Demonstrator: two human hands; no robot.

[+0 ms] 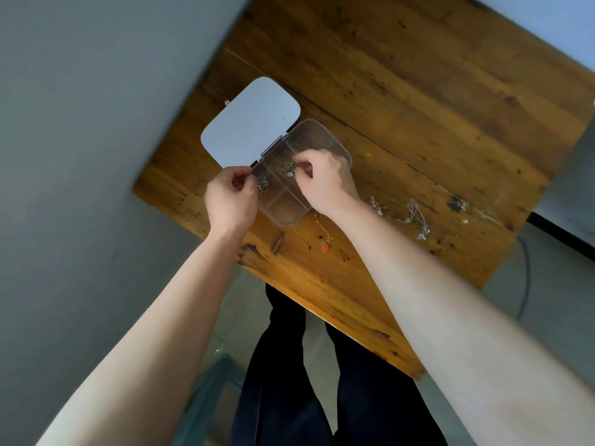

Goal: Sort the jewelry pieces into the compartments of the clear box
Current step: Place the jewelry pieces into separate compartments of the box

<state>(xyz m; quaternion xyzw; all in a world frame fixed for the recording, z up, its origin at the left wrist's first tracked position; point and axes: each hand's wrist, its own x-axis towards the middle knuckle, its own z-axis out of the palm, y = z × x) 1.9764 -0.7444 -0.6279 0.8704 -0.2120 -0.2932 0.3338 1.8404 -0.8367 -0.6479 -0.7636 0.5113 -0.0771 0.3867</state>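
Clear box (289,214): I see it open on the wooden table (418,107), lid (251,123) swung back and lying flat.
Left hand (230,201): my view shows thumb and forefinger pinched together at the box's left edge; whether they hold anything, I cannot tell.
Right hand (322,181): fingertips pinch a dark jewelry cluster (287,169) over a middle compartment.
Second cluster (263,185): lies in the adjoining compartment, just beside the left hand.
Gold chain with red pendant (324,236): on the table, near the box.
Silver chains (415,218): on the table, further right.
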